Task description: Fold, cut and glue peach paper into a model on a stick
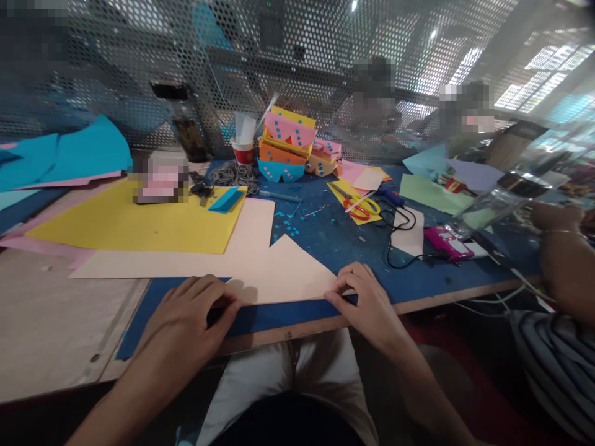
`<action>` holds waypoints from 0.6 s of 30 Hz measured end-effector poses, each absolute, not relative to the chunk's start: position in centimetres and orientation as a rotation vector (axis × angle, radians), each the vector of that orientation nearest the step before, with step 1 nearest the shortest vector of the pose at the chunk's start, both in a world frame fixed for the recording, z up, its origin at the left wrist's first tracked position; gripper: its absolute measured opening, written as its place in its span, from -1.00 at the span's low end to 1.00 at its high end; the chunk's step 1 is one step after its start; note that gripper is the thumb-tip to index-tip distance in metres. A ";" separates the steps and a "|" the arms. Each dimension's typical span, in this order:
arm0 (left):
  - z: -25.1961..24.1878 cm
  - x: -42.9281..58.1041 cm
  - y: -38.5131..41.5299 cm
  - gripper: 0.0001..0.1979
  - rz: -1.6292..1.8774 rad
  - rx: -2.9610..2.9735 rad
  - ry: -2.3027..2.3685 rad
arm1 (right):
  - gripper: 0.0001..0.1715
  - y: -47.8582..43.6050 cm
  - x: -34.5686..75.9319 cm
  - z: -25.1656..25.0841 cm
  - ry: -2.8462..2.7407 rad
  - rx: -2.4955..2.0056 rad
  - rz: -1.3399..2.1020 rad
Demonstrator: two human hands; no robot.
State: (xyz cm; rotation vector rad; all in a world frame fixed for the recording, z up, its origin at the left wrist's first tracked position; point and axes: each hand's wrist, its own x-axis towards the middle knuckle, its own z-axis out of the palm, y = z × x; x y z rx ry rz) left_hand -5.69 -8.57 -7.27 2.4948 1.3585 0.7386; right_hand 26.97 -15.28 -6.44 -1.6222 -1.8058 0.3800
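Observation:
A peach-coloured sheet of paper (286, 272) lies at the front edge of the blue-topped table, with a pointed corner at its back. At its left front corner, my left hand (198, 303) has thumb and fingers closed on the edge. My right hand (365, 300) pinches the right front corner the same way. Behind and left of it is another peach sheet (153, 263), partly under a yellow sheet (186, 223). A small folded blue paper strip (226, 199) rests on the yellow sheet.
Scissors (360, 205), a glue gun (389, 197) with a black cord, blue paper bits (288, 232) and a pen (281, 196) lie beyond. Decorated paper pieces (288, 145), a red-and-white cup (243, 150) and a bottle (188, 127) stand at the back. Another person's arm (564, 260) is at right.

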 end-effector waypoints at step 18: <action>-5.9 -5.2 -8.7 -0.78 0.526 2.457 1.424 | -0.75 -15.2 27.0 -6.3 -1.803 -1.661 0.405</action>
